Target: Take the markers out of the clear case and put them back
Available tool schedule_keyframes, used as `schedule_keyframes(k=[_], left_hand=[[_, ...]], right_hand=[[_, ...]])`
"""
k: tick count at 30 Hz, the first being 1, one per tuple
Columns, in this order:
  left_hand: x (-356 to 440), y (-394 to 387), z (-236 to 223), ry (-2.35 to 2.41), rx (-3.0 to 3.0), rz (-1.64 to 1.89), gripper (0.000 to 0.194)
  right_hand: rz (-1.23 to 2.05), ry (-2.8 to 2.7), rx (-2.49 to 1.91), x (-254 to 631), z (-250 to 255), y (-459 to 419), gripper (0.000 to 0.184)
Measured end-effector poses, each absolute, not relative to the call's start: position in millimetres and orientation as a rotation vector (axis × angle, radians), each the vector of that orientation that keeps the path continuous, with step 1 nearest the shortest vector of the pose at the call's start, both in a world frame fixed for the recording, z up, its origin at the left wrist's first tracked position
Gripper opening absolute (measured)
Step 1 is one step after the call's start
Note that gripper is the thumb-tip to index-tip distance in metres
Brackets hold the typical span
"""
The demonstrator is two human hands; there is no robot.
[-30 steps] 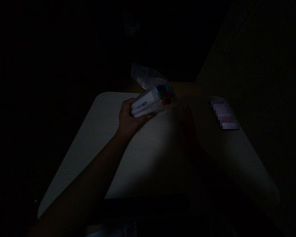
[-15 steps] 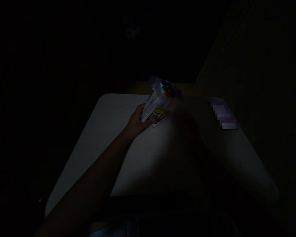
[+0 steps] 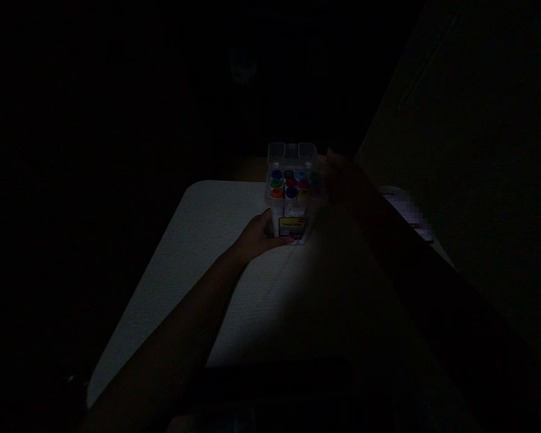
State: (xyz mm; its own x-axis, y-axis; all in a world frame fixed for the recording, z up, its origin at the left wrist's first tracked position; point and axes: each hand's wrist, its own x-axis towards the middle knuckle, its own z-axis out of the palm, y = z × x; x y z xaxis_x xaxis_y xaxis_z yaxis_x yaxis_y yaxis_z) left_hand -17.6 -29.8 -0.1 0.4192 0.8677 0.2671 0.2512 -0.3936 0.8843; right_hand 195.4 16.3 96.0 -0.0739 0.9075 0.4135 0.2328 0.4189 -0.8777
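My left fingers [image 3: 281, 239] grip a clear plastic marker case [image 3: 292, 161], its coloured caps [image 3: 291, 185] showing just beyond them; my right fingers [image 3: 334, 161] sit beside its upper corner, too dark to read their spread.

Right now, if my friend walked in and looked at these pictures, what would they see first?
The bright round marker caps stand out first, packed in a clear plastic case in the middle of the dark picture. The left hand holds the case low down, beside its yellow label. The right hand, deep in shadow, is at the case's right side, above the pale table.
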Motion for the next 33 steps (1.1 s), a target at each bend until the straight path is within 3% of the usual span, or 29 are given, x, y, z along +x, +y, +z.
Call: schedule_keyframes(k=[4, 8, 13, 18, 27, 33], left_hand=[[-17.1, -31.5, 4.9, 0.930, 1.876, 0.957, 0.065], [-16.4, -33.0, 7.6, 0.936, 1.901, 0.977, 0.062], [-15.8, -32.8, 7.7, 0.915, 1.892, 0.964, 0.061], [-16.1, -33.3, 8.7, 0.947, 1.934, 0.975, 0.062], [-18.3, -31.1, 4.7, 0.923, 2.004, 0.973, 0.062], [-18.7, -32.5, 7.4, 0.960, 2.041, 0.964, 0.060]], right_hand=[[0.996, -1.470, -1.055, 188.4, 136.9, 11.6, 0.041], [0.769, -1.547, -0.978, 182.0, 152.5, -18.8, 0.034], [0.318, -1.807, -0.805, 181.1, 131.9, -60.6, 0.020], [-0.086, -2.033, -0.861, 178.5, 120.5, -79.0, 0.031], [-0.401, -2.020, -1.084, 155.7, 108.8, -100.8, 0.054], [-0.600, -2.025, -1.331, 144.2, 118.2, -103.7, 0.036]])
